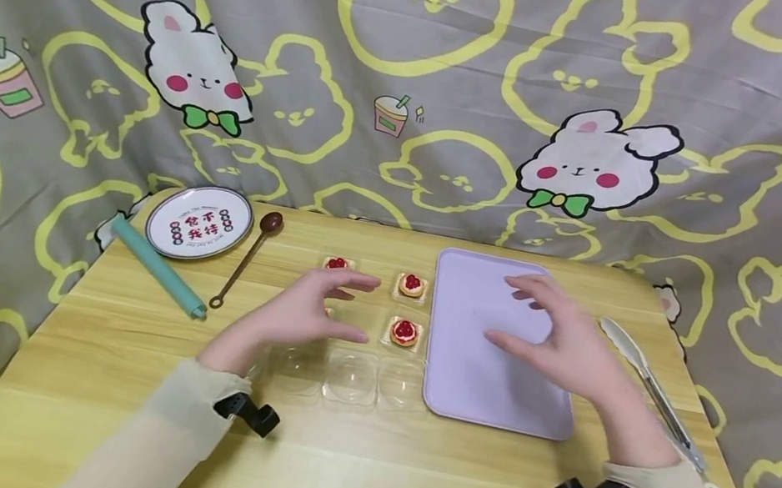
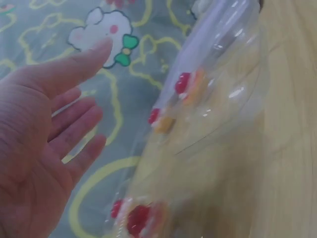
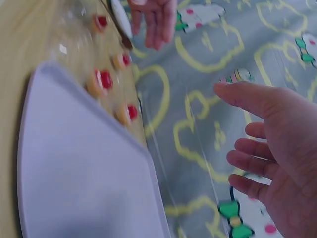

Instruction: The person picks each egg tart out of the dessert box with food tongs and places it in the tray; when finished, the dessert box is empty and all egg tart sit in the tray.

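Both hands hover with spread, bent fingers, holding nothing. The left hand (image 1: 309, 303) is above the left part of a clear plastic container (image 1: 350, 377), hiding part of the tarts there. The right hand (image 1: 570, 338) hangs over the lilac tray (image 1: 477, 375). Between the hands, red-topped tarts (image 1: 404, 331) sit in the container's back compartments; its front compartments hold none. In the left wrist view the left hand (image 2: 54, 129) is beside the container and tarts (image 2: 141, 218). The right wrist view has the right hand (image 3: 277, 148) beyond the edge of the tray (image 3: 89, 163).
At the back left lie a white plate with red characters (image 1: 200, 222), a brown spoon (image 1: 248, 261) and a rolled teal mat (image 1: 160, 268). Metal tongs (image 1: 653, 389) lie right of the tray. A patterned curtain (image 1: 420, 97) hangs behind the wooden table (image 1: 355, 483).
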The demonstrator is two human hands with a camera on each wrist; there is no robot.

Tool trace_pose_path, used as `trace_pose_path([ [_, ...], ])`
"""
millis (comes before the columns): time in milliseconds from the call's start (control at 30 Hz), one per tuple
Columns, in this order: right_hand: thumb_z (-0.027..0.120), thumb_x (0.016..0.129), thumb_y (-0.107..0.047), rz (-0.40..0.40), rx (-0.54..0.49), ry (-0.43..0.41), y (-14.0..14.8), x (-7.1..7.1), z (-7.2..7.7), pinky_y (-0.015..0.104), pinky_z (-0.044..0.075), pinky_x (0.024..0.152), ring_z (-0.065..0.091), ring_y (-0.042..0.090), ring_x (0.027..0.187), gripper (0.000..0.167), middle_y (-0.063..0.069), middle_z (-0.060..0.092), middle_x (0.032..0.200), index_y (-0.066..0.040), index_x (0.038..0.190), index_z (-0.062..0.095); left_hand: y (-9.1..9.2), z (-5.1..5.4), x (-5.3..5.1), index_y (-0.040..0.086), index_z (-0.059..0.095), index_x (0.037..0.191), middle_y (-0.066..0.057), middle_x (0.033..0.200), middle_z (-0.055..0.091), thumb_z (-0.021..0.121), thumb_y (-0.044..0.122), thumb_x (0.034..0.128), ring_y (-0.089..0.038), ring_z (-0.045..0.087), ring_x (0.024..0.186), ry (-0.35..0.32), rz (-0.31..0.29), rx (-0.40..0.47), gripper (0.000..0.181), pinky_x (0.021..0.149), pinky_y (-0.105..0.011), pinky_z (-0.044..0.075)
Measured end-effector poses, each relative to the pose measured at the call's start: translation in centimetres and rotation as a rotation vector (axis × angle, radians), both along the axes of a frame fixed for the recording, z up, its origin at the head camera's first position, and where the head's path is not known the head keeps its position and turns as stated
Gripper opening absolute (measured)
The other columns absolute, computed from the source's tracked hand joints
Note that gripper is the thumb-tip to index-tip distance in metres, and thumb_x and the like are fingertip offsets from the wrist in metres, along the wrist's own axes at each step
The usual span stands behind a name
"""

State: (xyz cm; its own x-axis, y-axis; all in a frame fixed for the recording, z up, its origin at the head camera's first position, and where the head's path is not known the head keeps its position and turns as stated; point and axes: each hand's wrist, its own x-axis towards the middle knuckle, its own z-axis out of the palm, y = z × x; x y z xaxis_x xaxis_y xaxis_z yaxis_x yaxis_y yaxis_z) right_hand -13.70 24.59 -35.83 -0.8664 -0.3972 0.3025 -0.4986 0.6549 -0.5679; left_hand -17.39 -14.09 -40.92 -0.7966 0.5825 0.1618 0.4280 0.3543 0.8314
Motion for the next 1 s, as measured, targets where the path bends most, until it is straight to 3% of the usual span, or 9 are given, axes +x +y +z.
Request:
trace_pose_path([
  [133, 0.092, 0.085, -0.023, -0.047, 0.016, 0.007, 3.0, 0.3, 0.0, 0.044, 0.053, 0.097, 0.065, 0.031, 0.116, 0.067, 0.010, 0.065, 0.138, -0.005, 0.142, 0.062, 1.2, -1.0, -0.8, 0.006, 0.059, 0.148, -0.007, 0.150, 0.060, 0.095, 0.017, 0.0803, -0.020, 0.056, 0.136, -0.014, -0.016, -0.023, 0.078, 0.113, -0.041, 0.048],
  [333, 0.094, 0.083, -0.017, -0.138, 0.000, 0.004, 7.5, 1.1, -0.8, 0.013, 0.042, 0.095, 0.062, 0.032, 0.117, 0.068, 0.013, 0.066, 0.136, -0.006, 0.143, 0.063, 2.7, -1.9, -1.7, 0.006, 0.057, 0.151, -0.009, 0.153, 0.057, 0.095, 0.020, 0.0808, -0.028, 0.056, 0.137, -0.043, -0.042, -0.100, 0.081, 0.114, -0.043, 0.047],
  [500, 0.092, 0.086, -0.025, -0.256, 0.055, -0.056, 11.0, 2.0, -1.5, 0.017, 0.039, 0.091, 0.060, 0.039, 0.117, 0.068, 0.017, 0.063, 0.141, -0.008, 0.145, 0.061, 3.7, -2.3, -2.3, 0.006, 0.057, 0.151, -0.012, 0.153, 0.057, 0.095, 0.022, 0.0809, -0.034, 0.056, 0.137, -0.057, -0.070, -0.127, 0.082, 0.115, -0.046, 0.046],
  [667, 0.090, 0.088, -0.026, -0.291, 0.086, -0.092, 14.1, 2.9, -2.8, 0.016, 0.037, 0.087, 0.056, 0.045, 0.120, 0.072, 0.024, 0.057, 0.145, -0.003, 0.147, 0.057, 4.5, -2.8, -2.6, 0.005, 0.057, 0.151, -0.009, 0.152, 0.058, 0.096, 0.021, 0.0794, -0.030, 0.054, 0.139, -0.057, -0.073, -0.167, 0.083, 0.118, -0.045, 0.042],
  [767, 0.090, 0.088, -0.028, -0.311, 0.101, -0.111, 15.5, 3.1, -3.8, 0.022, 0.040, 0.087, 0.055, 0.044, 0.120, 0.076, 0.027, 0.055, 0.146, 0.000, 0.148, 0.054, 4.7, -2.9, -2.7, 0.006, 0.058, 0.150, -0.008, 0.152, 0.059, 0.097, 0.022, 0.0769, -0.028, 0.052, 0.141, -0.055, -0.044, -0.218, 0.084, 0.121, -0.044, 0.038],
  [867, 0.090, 0.088, -0.029, -0.332, 0.107, -0.136, 16.8, 3.4, -4.8, 0.043, 0.047, 0.094, 0.054, 0.049, 0.120, 0.080, 0.030, 0.052, 0.147, 0.003, 0.150, 0.050, 4.9, -3.0, -2.7, 0.006, 0.059, 0.149, -0.009, 0.152, 0.058, 0.098, 0.022, 0.0758, -0.028, 0.051, 0.142, -0.059, -0.031, -0.259, 0.084, 0.123, -0.044, 0.034],
  [1000, 0.088, 0.089, -0.033, -0.372, 0.116, -0.190, 18.2, 3.9, -6.1, 0.071, 0.044, 0.092, 0.049, 0.060, 0.122, 0.088, 0.034, 0.047, 0.150, 0.005, 0.154, 0.044, 5.2, -3.3, -2.7, 0.007, 0.060, 0.149, -0.009, 0.154, 0.056, 0.097, 0.025, 0.0762, -0.028, 0.049, 0.144, -0.051, -0.027, -0.293, 0.084, 0.124, -0.042, 0.032],
])
